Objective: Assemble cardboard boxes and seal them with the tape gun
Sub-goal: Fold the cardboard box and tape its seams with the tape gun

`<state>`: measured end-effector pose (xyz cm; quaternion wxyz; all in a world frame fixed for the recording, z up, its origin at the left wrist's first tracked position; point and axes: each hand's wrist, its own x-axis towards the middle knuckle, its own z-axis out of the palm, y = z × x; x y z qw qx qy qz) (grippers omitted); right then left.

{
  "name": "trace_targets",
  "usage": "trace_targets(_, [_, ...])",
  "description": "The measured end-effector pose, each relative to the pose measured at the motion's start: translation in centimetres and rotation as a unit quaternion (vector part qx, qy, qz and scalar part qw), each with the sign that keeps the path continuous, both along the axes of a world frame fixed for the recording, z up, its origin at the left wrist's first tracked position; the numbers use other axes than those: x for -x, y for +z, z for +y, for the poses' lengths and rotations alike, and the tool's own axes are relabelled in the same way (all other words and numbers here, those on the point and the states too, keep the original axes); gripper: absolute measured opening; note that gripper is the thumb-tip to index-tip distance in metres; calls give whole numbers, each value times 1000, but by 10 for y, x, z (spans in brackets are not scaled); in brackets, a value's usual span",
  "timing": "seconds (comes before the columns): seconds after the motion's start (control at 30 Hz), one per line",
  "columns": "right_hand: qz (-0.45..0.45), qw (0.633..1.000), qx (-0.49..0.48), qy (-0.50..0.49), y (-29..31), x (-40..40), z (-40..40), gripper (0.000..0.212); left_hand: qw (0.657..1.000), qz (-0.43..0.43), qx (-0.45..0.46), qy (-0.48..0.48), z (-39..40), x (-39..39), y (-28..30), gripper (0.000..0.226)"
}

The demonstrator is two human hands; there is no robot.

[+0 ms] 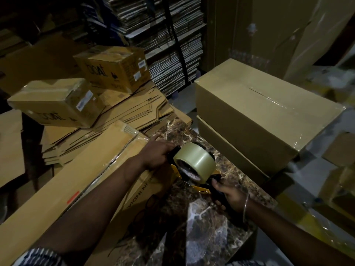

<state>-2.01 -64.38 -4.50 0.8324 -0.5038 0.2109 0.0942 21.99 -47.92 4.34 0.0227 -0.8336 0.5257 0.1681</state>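
Dim storeroom shelving [169, 45] packed with flattened cardboard fills the back wall, and a marble-patterned surface [203, 217] runs toward me from under the person's arms. Just above that surface the tape gun [194, 169] is held in both hands, its clear roll facing up. The right hand [229, 198] grasps the black handle, fingers clenched round it. The left hand [157, 153] is at the far side of the gun by the roll; its fingers curl against the frame, though whether they grip it or only steady it I cannot tell.

As for progress, one big box [265, 104] stands assembled on the right, its top seam already taped, shiny film running along the centre and down the near end. It sits on a second box [230, 150] of the same width, whose seam is hidden. To the left, a long carton [80, 179] lies beside the left forearm, taped along its edge. Behind it a heap of flat blanks [115, 121] waits unfolded, with two small printed boxes [57, 100] resting on top.

So I judge the job well begun but far from finished: some boxes are sealed, many blanks remain, and the gun seems to be getting readied rather than laid on any seam.
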Motion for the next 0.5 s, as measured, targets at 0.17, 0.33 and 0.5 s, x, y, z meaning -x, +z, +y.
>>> trace_targets(0.17, [-10, 999, 34, -14, -22, -5, -15, 38, 998, 17, 43, 37, 3, -4, -3, 24])
trace_targets(0.33, [24, 991, 122, -58, -34, -3, -37, 59, 995, -23, 51, 85, 1, 1, -8, 34])
trace_targets(0.5, [46, 944, 318, -74, -56, -16, -51, 50, 984, -46, 86, 148, -3, 3, -14, 21])
